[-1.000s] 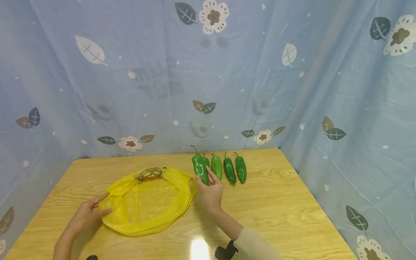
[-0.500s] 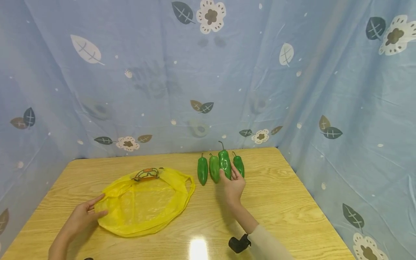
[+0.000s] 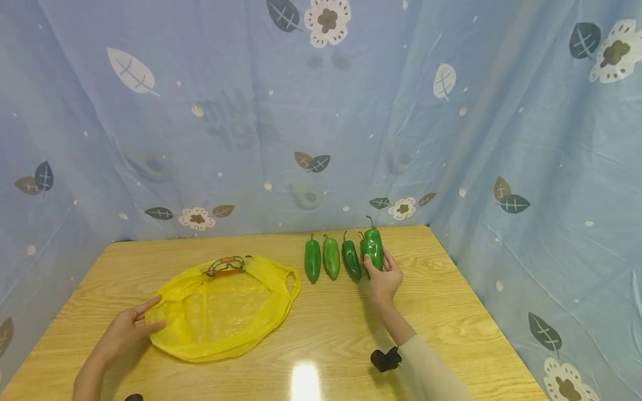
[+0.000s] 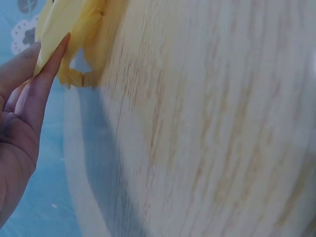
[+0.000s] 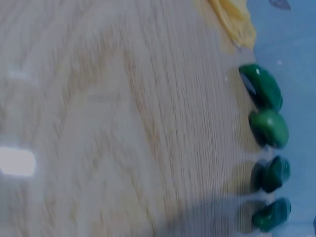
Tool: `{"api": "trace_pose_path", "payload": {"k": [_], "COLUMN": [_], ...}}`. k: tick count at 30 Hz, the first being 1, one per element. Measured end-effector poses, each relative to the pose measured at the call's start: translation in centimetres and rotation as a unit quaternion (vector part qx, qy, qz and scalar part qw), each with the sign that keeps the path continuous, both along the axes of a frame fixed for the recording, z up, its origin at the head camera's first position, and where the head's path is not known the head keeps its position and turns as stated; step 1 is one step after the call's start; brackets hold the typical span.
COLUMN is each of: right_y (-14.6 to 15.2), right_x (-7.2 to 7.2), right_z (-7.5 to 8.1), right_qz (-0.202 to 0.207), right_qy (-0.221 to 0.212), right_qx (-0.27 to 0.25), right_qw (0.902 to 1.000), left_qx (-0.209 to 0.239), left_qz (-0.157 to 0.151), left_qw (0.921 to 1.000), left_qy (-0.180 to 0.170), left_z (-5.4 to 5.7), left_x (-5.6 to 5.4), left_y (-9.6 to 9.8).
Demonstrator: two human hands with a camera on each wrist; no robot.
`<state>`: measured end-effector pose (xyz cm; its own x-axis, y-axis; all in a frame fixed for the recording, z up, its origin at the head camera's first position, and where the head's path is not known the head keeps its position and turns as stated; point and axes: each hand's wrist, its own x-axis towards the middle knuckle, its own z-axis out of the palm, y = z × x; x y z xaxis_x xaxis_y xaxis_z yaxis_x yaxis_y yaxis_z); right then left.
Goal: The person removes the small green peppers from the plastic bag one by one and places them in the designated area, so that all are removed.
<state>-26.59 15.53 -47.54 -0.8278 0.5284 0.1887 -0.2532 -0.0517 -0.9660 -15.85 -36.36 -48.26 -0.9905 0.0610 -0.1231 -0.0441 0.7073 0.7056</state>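
Observation:
At the left, my left hand (image 3: 122, 333) pinches the edge of a yellow plastic bag (image 3: 228, 317); the left wrist view shows the bag's thin film (image 4: 52, 37) between thumb and fingers. The bag lies spread with its mouth open and a printed goggles picture on its far side. My right hand (image 3: 386, 281) holds a green pepper (image 3: 373, 248) by its lower part, stem pointing away. It partly covers the rightmost pepper (image 3: 363, 245) of a row. Left of that lie a dark green pepper (image 3: 351, 260), a lighter one (image 3: 331, 259) and another (image 3: 312, 262). The right wrist view does not show my hand.
A light wooden table (image 3: 451, 334) lies beneath everything. Behind and beside it hangs a blue curtain (image 3: 241, 139) with leaf and flower prints. A black strap piece (image 3: 385, 360) sits at my right wrist.
My right hand has carried the held pepper rightward along the row, from over the leftmost pepper to the rightmost. My left hand keeps its pinch on the bag.

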Motion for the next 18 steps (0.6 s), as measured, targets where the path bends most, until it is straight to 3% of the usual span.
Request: {"api": "trace_pose_path", "payload": {"k": [10, 18], "right_y": [3.3, 6.0], "right_x": [-1.0, -2.6], "right_z": [-0.6, -1.5], "right_qz": [-0.008, -0.041], "right_qy": [-0.035, -0.063], "right_qx": [0.012, 0.052], "right_qw": [0.9993, 0.9958], "left_qx": [0.001, 0.006], "left_qz": [0.000, 0.000], "left_qw": [1.0000, 1.0000], "left_qy": [-0.002, 0.005], "left_z": [0.2, 0.1], "left_x": [0.3, 0.3], "left_y": [0.3, 0.3]}}
